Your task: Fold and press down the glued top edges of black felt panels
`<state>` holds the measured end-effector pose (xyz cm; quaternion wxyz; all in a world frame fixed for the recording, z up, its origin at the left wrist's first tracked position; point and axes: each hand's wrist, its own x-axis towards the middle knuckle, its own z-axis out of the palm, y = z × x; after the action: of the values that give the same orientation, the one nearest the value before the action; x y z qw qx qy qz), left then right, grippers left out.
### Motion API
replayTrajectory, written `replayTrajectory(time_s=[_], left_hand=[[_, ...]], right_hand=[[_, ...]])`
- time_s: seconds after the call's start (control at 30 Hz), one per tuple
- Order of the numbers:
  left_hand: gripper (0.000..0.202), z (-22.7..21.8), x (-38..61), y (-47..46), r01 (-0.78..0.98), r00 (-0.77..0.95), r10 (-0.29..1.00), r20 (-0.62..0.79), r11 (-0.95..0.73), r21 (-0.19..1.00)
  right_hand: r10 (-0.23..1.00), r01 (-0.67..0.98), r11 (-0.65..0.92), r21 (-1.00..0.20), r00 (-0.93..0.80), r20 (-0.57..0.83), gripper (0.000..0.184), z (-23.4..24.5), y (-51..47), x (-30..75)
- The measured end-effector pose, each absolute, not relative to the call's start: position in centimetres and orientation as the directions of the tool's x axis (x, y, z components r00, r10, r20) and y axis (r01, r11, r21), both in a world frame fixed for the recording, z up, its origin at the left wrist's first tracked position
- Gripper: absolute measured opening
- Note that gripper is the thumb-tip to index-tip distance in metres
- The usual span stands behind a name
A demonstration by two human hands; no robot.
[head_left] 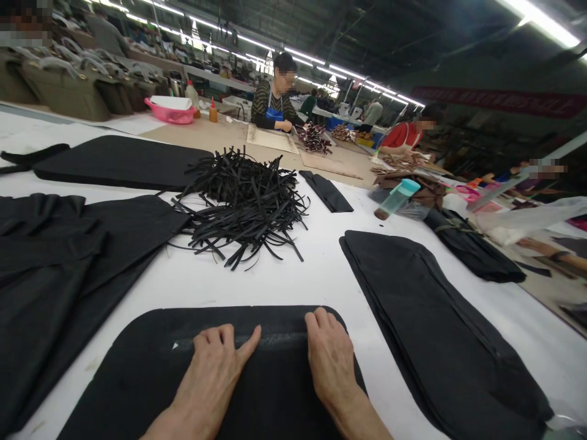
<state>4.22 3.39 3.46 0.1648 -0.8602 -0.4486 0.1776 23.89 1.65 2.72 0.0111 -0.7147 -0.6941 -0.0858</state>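
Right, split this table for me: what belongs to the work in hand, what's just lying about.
In hand: black panel, pressed by left hand and right hand along its shiny band.
Lying about: heap of black strips, stack of black panels, teal-capped bottle, pink basin, black fabric.

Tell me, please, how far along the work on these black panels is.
Done, apparently: the stack of black rounded fabric panels on the right. In hand: the left hand and right hand press a glossy strip across one black rounded panel. Left, probably: the heap of loose black strips beyond.
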Motion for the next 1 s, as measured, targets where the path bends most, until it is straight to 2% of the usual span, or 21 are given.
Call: replayTrajectory(time_s=[0.13, 0.23, 0.47, 0.67, 0.87, 1.0], left_hand=[[0.078, 3.2, 4.6, 3.4, 0.651, 0.541, 0.825, -0.16, -0.532, -0.541], [0.075, 3.0, 4.4, 3.4, 0.643, 0.557, 0.817, -0.149, -0.537, -0.546], [0.078, 3.1, 4.2, 3.4, 0.673, 0.552, 0.822, -0.142, -0.539, -0.507], [0.077, 2.7, 4.1, 3.2, 0.676, 0.556, 0.82, -0.136, -0.542, -0.499], [0.071, 2.7, 1.5, 3.5, 0.75, 0.583, 0.802, -0.134, -0.594, -0.292], [0.066, 2.3, -0.4, 3.7, 0.756, 0.603, 0.78, -0.167, -0.625, -0.195]], right_hand=[[0.968, 0.974, 0.217, -0.07, -0.205, 0.141, 0.028, 2.4, 1.1, 21.4], [0.934, 0.929, 0.347, -0.126, -0.33, 0.139, 0.036, 1.4, 0.7, 20.3], [0.958, 0.953, 0.283, -0.11, -0.275, 0.085, 0.029, 1.4, 0.5, 20.8], [0.943, 0.945, 0.324, -0.04, -0.319, 0.093, 0.044, 1.4, 0.7, 20.7], [0.947, 0.946, 0.316, -0.071, -0.309, 0.092, 0.038, 1.5, 0.1, 22.3], [0.942, 0.949, 0.315, -0.022, -0.309, 0.13, 0.039, 1.6, -0.1, 22.1]])
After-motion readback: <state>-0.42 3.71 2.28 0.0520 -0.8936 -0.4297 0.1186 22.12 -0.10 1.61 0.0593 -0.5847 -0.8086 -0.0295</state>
